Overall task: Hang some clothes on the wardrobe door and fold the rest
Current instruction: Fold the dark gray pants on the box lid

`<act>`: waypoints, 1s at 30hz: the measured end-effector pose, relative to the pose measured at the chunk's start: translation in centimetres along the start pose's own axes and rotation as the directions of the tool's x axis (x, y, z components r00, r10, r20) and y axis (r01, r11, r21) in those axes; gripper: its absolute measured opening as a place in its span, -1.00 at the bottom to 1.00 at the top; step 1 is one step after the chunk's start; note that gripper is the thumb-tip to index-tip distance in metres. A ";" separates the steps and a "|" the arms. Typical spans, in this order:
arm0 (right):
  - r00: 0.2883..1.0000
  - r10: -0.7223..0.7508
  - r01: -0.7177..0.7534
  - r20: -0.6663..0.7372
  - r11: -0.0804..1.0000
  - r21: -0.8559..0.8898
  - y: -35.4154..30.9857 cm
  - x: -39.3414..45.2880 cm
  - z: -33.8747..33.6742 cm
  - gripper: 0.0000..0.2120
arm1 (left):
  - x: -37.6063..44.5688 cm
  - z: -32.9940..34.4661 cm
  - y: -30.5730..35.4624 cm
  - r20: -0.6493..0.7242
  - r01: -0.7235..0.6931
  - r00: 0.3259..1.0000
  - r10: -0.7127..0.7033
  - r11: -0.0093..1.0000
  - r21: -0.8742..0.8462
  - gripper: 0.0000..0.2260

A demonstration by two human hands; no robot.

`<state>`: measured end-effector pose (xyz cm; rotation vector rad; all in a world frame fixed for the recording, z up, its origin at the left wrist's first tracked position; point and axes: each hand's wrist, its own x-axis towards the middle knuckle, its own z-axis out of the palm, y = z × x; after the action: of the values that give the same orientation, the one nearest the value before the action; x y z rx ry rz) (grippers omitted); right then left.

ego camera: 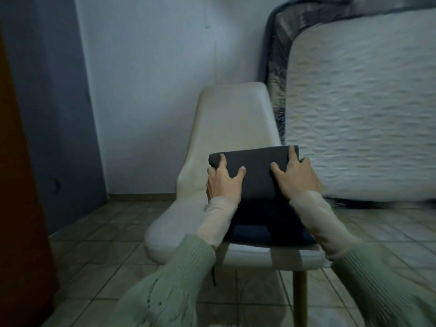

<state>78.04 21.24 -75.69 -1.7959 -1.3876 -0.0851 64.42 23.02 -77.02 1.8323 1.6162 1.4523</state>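
Gripping the folded dark garment (254, 171) by its two ends, the left hand (223, 182) and right hand (296, 177) curl fingers over its top above the chair (233, 114). Best lowered level onto the darker folded piece (264, 228) beneath the fingers, edges squared. Count: two hands, two folded pieces, one chair, two mattresses (363, 102) rightward.

Background: white chair (226, 128), mattress (361, 114), tiled floor (94, 256).
Chair stands on the tiles facing the camera; quilted mattress leans upright just beside its right side, against a pale wall (146, 79).
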 end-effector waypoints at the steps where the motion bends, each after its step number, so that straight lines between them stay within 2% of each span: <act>1: 1.000 0.016 -0.016 0.010 1.000 -0.004 0.7 0.1 0.0 -0.35 | 0.0 0.6 0.1 0.027 0.004 1.000 -0.004 1.000 -0.003 -0.40; 7: 0.990 0.091 -0.086 0.110 0.995 -0.048 4.0 -0.7 1.8 -0.35 | -0.8 3.4 -1.6 0.133 0.072 0.988 -0.074 0.997 0.024 -0.39; 10: 0.988 0.090 -0.080 0.125 0.994 -0.079 4.5 -1.0 2.5 -0.35 | -1.1 3.8 -2.3 0.123 0.058 0.990 -0.064 0.997 0.052 -0.39; 12: 0.991 0.089 -0.070 0.099 0.980 -0.186 4.4 -1.0 2.6 -0.37 | -1.0 4.0 -2.5 0.104 0.036 0.993 -0.049 0.992 0.117 -0.41; 14: 0.997 0.021 0.005 0.079 0.947 -0.320 4.2 -1.0 2.7 -0.42 | -1.0 4.3 -2.8 0.092 0.030 0.994 -0.051 0.976 0.216 -0.43; 16: 0.990 -0.091 0.125 0.110 0.924 -0.360 4.1 -0.7 3.0 -0.48 | -0.6 4.5 -2.7 0.063 0.007 0.998 -0.029 0.945 0.327 -0.49; 19: 0.962 -0.195 0.249 0.189 0.911 -0.330 3.8 0.3 3.3 -0.53 | 0.4 5.0 -2.0 0.134 -0.201 0.979 0.152 0.822 0.533 -0.60; 21: 0.943 -0.225 0.296 0.245 0.905 -0.307 3.8 1.1 3.7 -0.53 | 1.1 5.5 -1.8 0.221 -0.301 0.952 0.213 0.788 0.537 -0.60; 25: 0.924 -0.253 0.338 0.287 0.891 -0.302 4.9 2.4 5.2 -0.52 | 2.3 6.6 -2.5 0.277 -0.292 0.946 0.166 0.808 0.513 -0.60; 30: 0.926 -0.262 0.343 0.272 0.884 -0.316 5.1 3.3 6.7 -0.53 | 3.7 7.0 -3.1 0.320 -0.276 0.940 0.115 0.807 0.522 -0.59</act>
<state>80.68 27.95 -81.15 -1.9056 -1.9132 -0.3333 67.82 29.86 -80.79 2.4567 1.8785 0.7595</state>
